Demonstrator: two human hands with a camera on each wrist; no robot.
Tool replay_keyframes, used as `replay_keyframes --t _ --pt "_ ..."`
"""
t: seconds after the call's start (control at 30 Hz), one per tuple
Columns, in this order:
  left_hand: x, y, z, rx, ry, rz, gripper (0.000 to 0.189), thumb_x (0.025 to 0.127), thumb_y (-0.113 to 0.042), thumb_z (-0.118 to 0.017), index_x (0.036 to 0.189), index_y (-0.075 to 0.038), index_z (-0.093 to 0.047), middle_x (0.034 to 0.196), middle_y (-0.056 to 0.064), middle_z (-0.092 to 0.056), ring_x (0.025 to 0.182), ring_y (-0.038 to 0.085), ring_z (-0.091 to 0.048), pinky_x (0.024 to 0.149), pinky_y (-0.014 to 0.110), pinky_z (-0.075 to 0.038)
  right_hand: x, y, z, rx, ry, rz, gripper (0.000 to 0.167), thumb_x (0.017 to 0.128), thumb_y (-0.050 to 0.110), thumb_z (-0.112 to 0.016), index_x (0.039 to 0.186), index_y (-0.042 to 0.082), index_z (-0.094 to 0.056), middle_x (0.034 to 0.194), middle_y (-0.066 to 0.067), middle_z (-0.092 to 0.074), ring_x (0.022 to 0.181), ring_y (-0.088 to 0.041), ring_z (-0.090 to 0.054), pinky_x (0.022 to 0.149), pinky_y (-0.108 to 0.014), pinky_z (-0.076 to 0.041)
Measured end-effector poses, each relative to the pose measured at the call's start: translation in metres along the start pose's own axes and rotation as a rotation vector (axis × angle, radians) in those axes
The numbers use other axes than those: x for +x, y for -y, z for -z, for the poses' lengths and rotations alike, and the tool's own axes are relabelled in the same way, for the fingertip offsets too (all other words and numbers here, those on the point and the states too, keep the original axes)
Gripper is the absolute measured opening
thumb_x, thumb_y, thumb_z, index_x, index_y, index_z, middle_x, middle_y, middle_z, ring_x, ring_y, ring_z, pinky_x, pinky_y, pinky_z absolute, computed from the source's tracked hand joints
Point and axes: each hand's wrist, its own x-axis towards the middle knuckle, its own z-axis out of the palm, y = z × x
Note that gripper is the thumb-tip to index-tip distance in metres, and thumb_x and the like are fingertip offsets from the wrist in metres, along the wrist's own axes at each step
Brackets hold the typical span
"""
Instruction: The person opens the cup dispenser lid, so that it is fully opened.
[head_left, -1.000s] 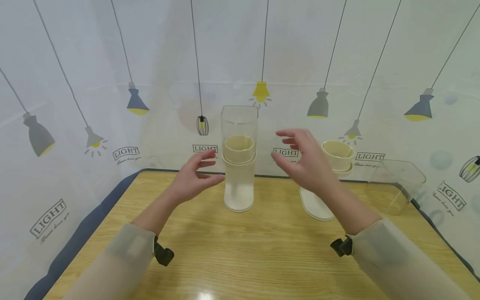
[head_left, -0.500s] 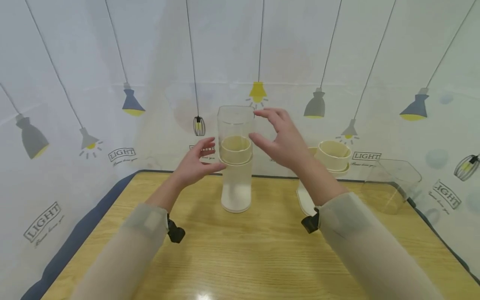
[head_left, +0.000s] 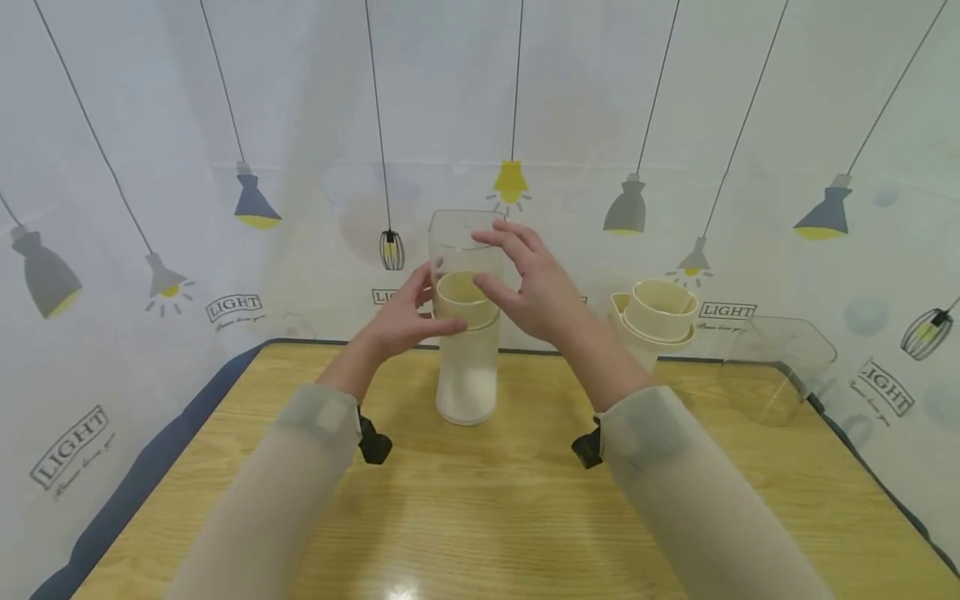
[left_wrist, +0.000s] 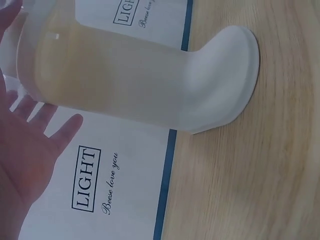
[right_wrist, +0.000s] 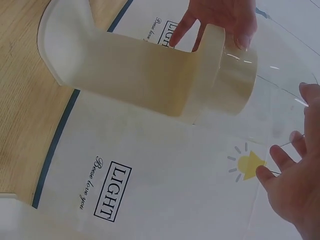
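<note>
A cream-coloured stand (head_left: 468, 379) with a rounded foot stands upright on the wooden table. Its round collar carries a clear, open-looking container (head_left: 453, 229), through which a cream ring (head_left: 456, 310) shows. My left hand (head_left: 401, 321) is spread at the collar's left side, thumb across its front in the head view and other fingers partly behind the clear container. In the left wrist view, that thumb (left_wrist: 70, 131) lies apart from the stand's column. My right hand (head_left: 536, 287) reaches round the clear container's upper right side with loosely bent fingers, its thumb overlapping the front.
To the right, a second cream stand (head_left: 660, 312) with a round ring on top is partly hidden by my right forearm. Another clear container (head_left: 780, 367) stands at the table's back right. A lamp-patterned cloth (head_left: 330, 208) hangs behind the table (head_left: 465, 508).
My right hand has moved left from beside the second stand to the clear container's upper side. The left hand has moved right and up against the collar. The stand and container have stayed put.
</note>
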Motion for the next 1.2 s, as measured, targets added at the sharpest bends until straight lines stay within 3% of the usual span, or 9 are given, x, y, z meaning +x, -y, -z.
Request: replay_keyframes --t 0.23,0.5,0.87,1.2 --pt "-0.007 0.003 -0.01 0.025 -0.052 0.013 0.113 0.075 -0.047 -0.089 0.161 -0.031 -0.017 0.151 0.0 -0.038 0.138 0.026 -0.039 0.105 0.052 -0.043 -0.003 0.002 -0.004 0.005 -0.058 -0.04 0.055 0.097 0.049 -0.064 0.145 0.025 -0.051 0.159 0.004 -0.033 0.141 -0.021 -0.04 0.112 -0.047 -0.038" --pt "-0.017 0.002 -0.025 0.053 -0.18 -0.013 0.113 0.068 -0.055 -0.09 0.156 -0.036 -0.021 0.149 0.0 -0.035 0.131 0.023 -0.04 0.104 0.056 -0.041 -0.002 0.004 -0.006 -0.006 -0.115 -0.069 0.063 0.091 0.059 -0.066 0.14 0.021 -0.051 0.157 0.004 -0.036 0.138 -0.024 -0.044 0.109 -0.047 -0.04" --pt "-0.03 -0.002 -0.048 0.098 -0.313 0.014 0.114 0.061 -0.065 -0.089 0.152 -0.034 -0.028 0.147 -0.002 -0.033 0.123 0.024 -0.044 0.096 0.048 -0.047 -0.005 0.001 -0.003 0.029 -0.108 -0.075 0.066 0.088 0.054 -0.074 0.139 0.021 -0.052 0.156 0.003 -0.038 0.136 -0.024 -0.046 0.108 -0.047 -0.041" --pt "-0.038 -0.005 -0.067 0.162 -0.46 -0.018 0.115 0.058 -0.067 -0.09 0.149 -0.027 -0.033 0.139 0.0 -0.039 0.117 0.019 -0.044 0.093 0.042 -0.046 -0.01 0.002 -0.006 0.137 -0.13 -0.078 0.065 0.083 0.042 -0.082 0.138 0.021 -0.053 0.155 0.004 -0.038 0.125 -0.027 -0.053 0.101 -0.046 -0.046"
